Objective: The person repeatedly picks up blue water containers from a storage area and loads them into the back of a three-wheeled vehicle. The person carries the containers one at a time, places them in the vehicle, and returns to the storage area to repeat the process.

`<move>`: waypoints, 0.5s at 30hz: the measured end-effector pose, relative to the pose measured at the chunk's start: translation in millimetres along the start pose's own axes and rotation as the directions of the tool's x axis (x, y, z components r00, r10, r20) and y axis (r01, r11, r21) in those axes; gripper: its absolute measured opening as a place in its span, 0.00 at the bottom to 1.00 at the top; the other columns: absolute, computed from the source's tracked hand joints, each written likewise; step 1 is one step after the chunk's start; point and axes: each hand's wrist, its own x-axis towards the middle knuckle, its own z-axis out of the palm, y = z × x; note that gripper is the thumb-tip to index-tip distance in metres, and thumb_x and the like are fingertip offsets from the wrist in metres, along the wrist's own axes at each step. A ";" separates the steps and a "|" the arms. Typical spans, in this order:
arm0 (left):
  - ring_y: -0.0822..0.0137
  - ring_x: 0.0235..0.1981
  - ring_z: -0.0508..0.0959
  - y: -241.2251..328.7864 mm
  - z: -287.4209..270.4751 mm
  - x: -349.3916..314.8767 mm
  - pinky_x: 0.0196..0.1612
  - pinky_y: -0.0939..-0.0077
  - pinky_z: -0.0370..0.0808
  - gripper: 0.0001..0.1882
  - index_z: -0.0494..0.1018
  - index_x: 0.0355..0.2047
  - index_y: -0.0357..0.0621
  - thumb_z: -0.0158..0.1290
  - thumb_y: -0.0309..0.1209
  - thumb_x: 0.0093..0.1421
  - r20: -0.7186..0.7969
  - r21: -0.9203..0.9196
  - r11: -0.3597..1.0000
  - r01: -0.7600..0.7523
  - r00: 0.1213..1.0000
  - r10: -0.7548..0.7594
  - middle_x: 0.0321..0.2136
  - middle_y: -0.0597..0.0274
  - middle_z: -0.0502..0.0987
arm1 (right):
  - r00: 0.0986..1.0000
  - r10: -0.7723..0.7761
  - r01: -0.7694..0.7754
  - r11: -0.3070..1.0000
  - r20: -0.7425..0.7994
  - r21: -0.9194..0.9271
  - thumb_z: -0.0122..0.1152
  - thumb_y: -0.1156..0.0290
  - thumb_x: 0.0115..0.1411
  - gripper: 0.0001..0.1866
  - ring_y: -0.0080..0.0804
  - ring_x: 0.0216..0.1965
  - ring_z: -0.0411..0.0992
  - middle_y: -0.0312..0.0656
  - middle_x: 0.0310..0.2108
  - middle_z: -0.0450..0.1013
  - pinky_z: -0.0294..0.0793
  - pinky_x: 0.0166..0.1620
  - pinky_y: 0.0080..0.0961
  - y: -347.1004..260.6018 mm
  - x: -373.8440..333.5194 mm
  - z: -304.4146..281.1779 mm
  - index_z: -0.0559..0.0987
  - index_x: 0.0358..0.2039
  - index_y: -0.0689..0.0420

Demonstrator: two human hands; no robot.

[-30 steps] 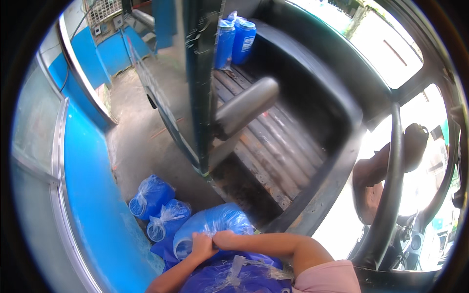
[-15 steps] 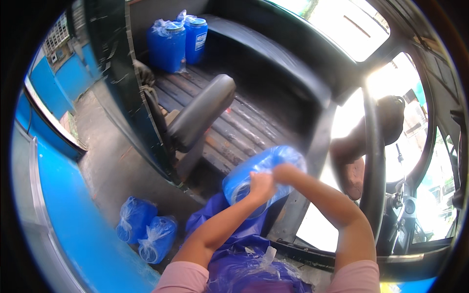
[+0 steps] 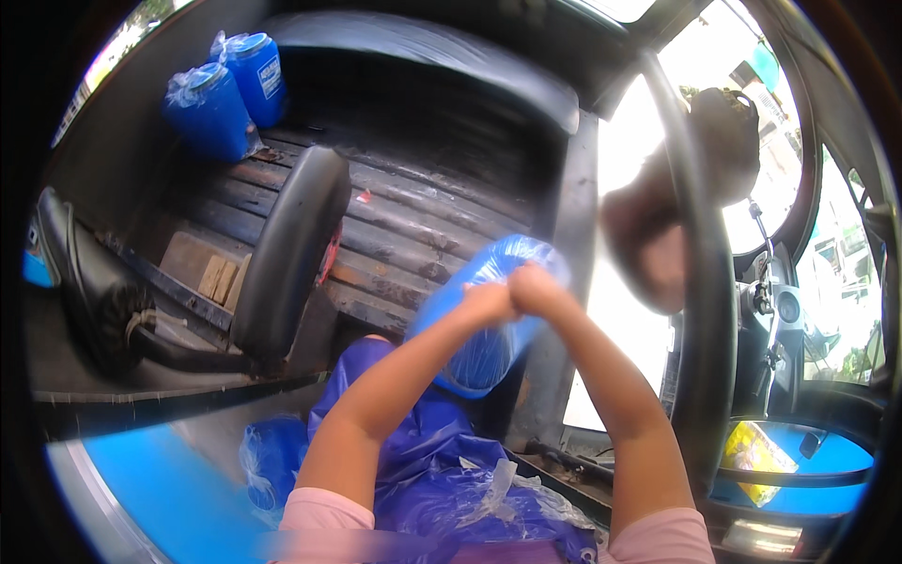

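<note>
A blue plastic drum [image 3: 477, 365] wrapped in clear plastic hangs tilted in front of me, over the front edge of the vehicle's ribbed floor. My left hand [image 3: 487, 306] is closed on the wrap at the drum's upper side. Pressed up against it, my right hand [image 3: 536, 288] is also closed on the wrap. The gathered plastic inside my fingers is hidden. Both arms reach forward, and the purple sheet-like covering [image 3: 423, 470] on my lap lies below the drum.
Two blue drums [image 3: 209, 115] in plastic stand at the far left of the ribbed floor [image 3: 413, 221]. A black padded seat [image 3: 289, 258] rises left of my hands. Another wrapped drum [image 3: 274, 456] sits low at left. A blurred person [image 3: 658, 221] is beyond the right-hand post [image 3: 700, 254].
My view has turned, so the vehicle's inside shifts left. Both hands and the held drum have moved slightly up and further over the ribbed floor. The person at right has shifted.
</note>
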 end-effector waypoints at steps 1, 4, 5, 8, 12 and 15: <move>0.54 0.38 0.76 -2.8 -2.3 -1.0 0.43 0.51 0.63 0.22 0.78 0.33 0.49 0.55 0.52 0.46 -0.008 0.000 0.999 -0.033 0.999 0.033 0.32 0.53 0.78 | 1.000 0.003 -0.002 1.000 0.024 -0.015 0.60 0.67 0.39 0.05 0.37 0.29 0.74 0.43 0.22 0.75 0.66 0.43 0.31 -2.3 0.4 -4.4 0.79 0.16 0.53; 0.53 0.34 0.77 -14.4 3.1 -0.9 0.41 0.52 0.64 0.21 0.78 0.29 0.46 0.56 0.51 0.45 -0.083 -0.026 0.992 -0.126 0.989 0.123 0.29 0.52 0.78 | 0.998 -0.039 0.039 0.999 0.054 0.002 0.60 0.67 0.38 0.05 0.39 0.27 0.74 0.43 0.22 0.75 0.67 0.41 0.33 -1.5 5.1 -9.6 0.79 0.16 0.53; 0.53 0.32 0.77 -16.5 9.1 -1.4 0.40 0.53 0.65 0.21 0.78 0.27 0.45 0.56 0.50 0.45 -0.159 -0.023 0.987 -0.160 0.975 0.155 0.27 0.51 0.78 | 0.996 -0.057 0.057 0.998 0.062 0.007 0.60 0.67 0.37 0.05 0.39 0.27 0.74 0.44 0.21 0.75 0.67 0.40 0.33 0.3 6.4 -8.2 0.78 0.15 0.53; 0.54 0.26 0.77 -18.8 25.3 0.6 0.35 0.52 0.66 0.20 0.76 0.20 0.42 0.55 0.49 0.46 -0.222 0.040 0.978 -0.207 0.952 0.210 0.22 0.51 0.77 | 0.996 -0.092 0.092 0.987 -0.003 0.133 0.58 0.69 0.36 0.04 0.40 0.26 0.73 0.45 0.19 0.74 0.68 0.37 0.33 8.2 5.9 4.5 0.76 0.14 0.55; 0.57 0.23 0.75 -15.9 23.9 -4.7 0.32 0.55 0.63 0.17 0.75 0.14 0.45 0.53 0.44 0.48 -0.262 0.036 0.968 -0.247 0.932 0.248 0.18 0.55 0.75 | 0.978 -0.129 0.165 0.959 -0.164 0.231 0.56 0.70 0.37 0.04 0.42 0.23 0.70 0.44 0.17 0.70 0.67 0.34 0.35 8.8 4.6 19.8 0.73 0.13 0.56; 0.59 0.29 0.75 -13.1 8.6 -11.2 0.35 0.56 0.61 0.10 0.75 0.20 0.47 0.52 0.39 0.47 -0.101 -0.036 0.974 -0.223 0.971 0.218 0.22 0.59 0.75 | 0.974 -0.006 0.099 0.910 -0.225 0.403 0.55 0.71 0.37 0.04 0.39 0.25 0.70 0.44 0.19 0.68 0.67 0.34 0.33 3.2 1.8 17.0 0.71 0.13 0.57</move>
